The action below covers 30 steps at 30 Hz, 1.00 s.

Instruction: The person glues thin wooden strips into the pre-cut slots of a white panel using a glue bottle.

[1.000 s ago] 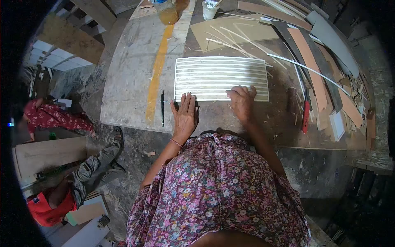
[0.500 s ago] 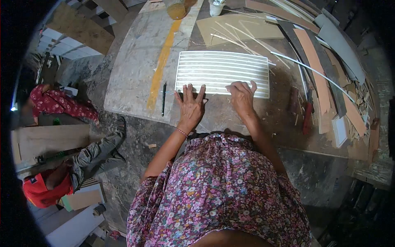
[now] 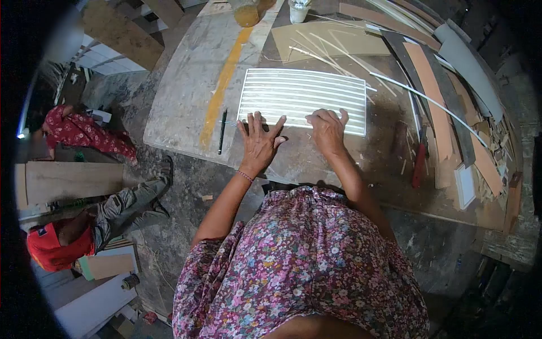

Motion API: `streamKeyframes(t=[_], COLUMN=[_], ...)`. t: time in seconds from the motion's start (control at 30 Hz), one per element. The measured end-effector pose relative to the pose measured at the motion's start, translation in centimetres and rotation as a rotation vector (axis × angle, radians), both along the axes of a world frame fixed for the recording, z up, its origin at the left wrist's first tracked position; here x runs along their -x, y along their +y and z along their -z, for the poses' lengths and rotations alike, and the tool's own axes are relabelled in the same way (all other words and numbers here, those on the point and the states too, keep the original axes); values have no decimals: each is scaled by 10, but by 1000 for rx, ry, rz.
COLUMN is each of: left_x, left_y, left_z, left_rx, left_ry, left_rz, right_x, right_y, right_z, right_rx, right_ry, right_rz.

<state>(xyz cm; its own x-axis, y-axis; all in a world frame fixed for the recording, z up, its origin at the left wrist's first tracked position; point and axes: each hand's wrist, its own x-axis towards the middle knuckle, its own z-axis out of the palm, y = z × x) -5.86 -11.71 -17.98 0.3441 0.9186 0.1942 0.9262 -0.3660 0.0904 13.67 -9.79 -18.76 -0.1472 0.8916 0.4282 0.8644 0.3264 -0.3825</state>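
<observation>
A flat rectangular panel with white and dark stripes (image 3: 302,99) lies on the worktable (image 3: 186,85). My left hand (image 3: 259,141) rests at its lower left edge, fingers spread and holding nothing. My right hand (image 3: 327,131) is at the lower edge, right of the middle, with its fingers bent and drawn together over the border; whatever may be between the fingertips is too small to make out. To the left of my left hand lies a dark pencil-like tool (image 3: 222,133).
Thin wooden strips (image 3: 333,53) lie behind the panel. Long boards (image 3: 432,99), a red-handled tool (image 3: 418,165) and scraps cover the right side. A jar (image 3: 246,14) and a white cup (image 3: 298,11) stand at the back. Two people (image 3: 87,135) (image 3: 62,243) are on the floor at left.
The view has shifted slightly. My left hand's fingers are spread a little wider, and its thumb is more visible. My right hand stays at the panel's lower edge.
</observation>
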Motion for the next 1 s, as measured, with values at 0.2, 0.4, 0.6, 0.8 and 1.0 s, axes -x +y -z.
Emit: streamKeyframes(t=[0.2, 0.4, 0.6, 0.8, 1.0], left_x=[-1, -4, -3, -3, -3], left_y=[-1, -2, -2, -3, -2], left_z=[-2, -2, -2, -1, 4], left_rx=[15, 9, 15, 18, 4], left_ry=[2, -3, -34, -64, -74], left_rz=[-9, -36, -48, -57, -61], right_x=[-1, 0, 0, 1, 0], right_y=[0, 3, 4, 2, 3], right_z=[-2, -2, -2, -6, -5], right_rx=[23, 15, -11, -32, -78], right_ry=[7, 22, 21, -5, -5], right_rz=[-2, 3, -3, 1, -6])
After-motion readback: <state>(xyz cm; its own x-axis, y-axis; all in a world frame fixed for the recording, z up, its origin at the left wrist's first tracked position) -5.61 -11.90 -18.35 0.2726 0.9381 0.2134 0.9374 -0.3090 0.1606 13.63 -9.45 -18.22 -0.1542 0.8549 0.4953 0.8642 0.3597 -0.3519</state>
